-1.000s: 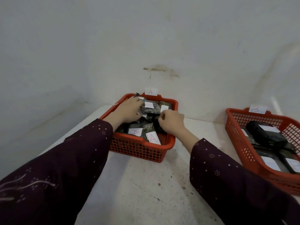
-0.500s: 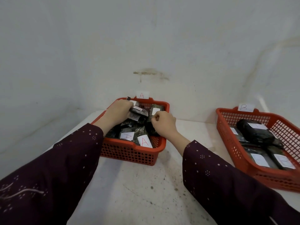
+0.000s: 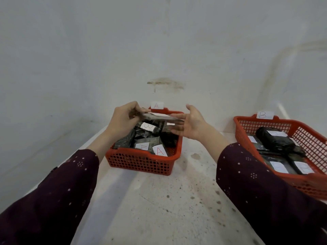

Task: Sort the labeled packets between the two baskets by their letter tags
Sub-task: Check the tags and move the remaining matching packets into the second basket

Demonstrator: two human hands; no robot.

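My left hand (image 3: 122,121) pinches a packet (image 3: 159,117) above the A basket (image 3: 141,161); my right hand (image 3: 192,124), spread wide, hovers beside it. Below lies a B-tagged packet (image 3: 148,127).

I see a plain white wall (image 3: 159,41) behind everything. It has a brown smudgy stain (image 3: 164,83) near the middle. Below it is a white table top (image 3: 155,214), dirty with little dark spots and a thin scratch. The light is soft and dim.

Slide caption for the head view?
Left hand holds a packet above basket A, open right hand beside it; basket B at right.
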